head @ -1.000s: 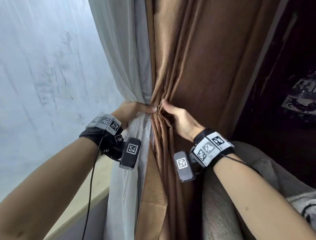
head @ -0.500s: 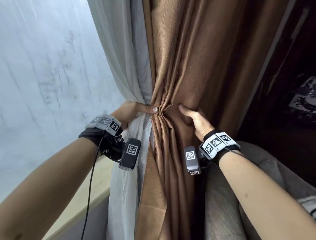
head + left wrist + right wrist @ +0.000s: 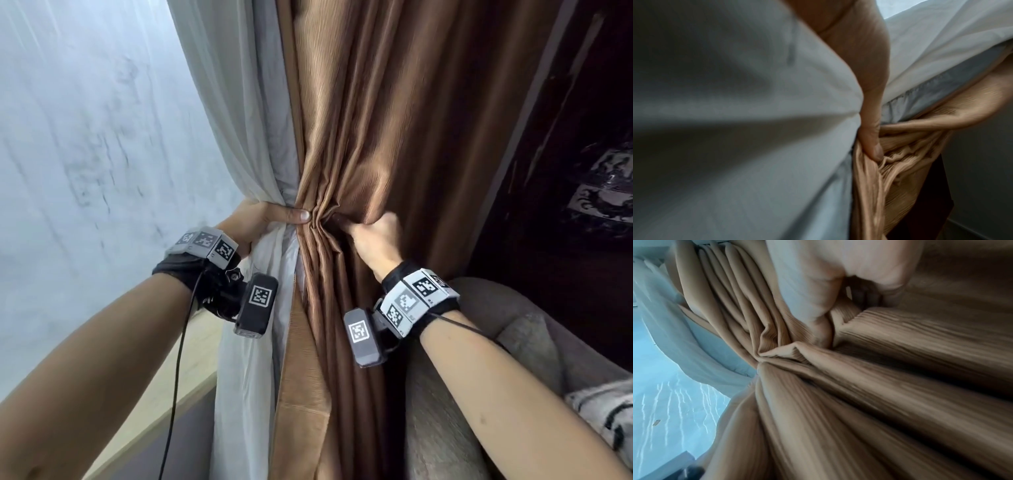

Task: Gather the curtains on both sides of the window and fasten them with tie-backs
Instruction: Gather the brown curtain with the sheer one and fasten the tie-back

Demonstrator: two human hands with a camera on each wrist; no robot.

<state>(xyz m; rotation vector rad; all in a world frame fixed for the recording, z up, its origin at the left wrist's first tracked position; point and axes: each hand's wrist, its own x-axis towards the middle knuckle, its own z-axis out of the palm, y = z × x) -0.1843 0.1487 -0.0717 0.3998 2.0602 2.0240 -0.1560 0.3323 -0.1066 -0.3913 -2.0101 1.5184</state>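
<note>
Folds of brown curtain [image 3: 394, 120], ribbed and slightly shiny, pinch together at the centre of the head view, fanning out above and below. At 9 o'clock of it hangs a white curtain [image 3: 239, 102], bunched against the brown one. The left hand [image 3: 263, 222] wraps both, thumb pressed on the pleats. The right hand [image 3: 375, 236], at 3 o'clock, has its fingers [image 3: 813, 288] curled into a brown fold. A grey sofa [image 3: 513, 325] sits at 4 o'clock.

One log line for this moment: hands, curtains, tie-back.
left hand: grips both curtains | right hand: grips brown curtain | white curtain: bunched | tie-back: unseen
</note>
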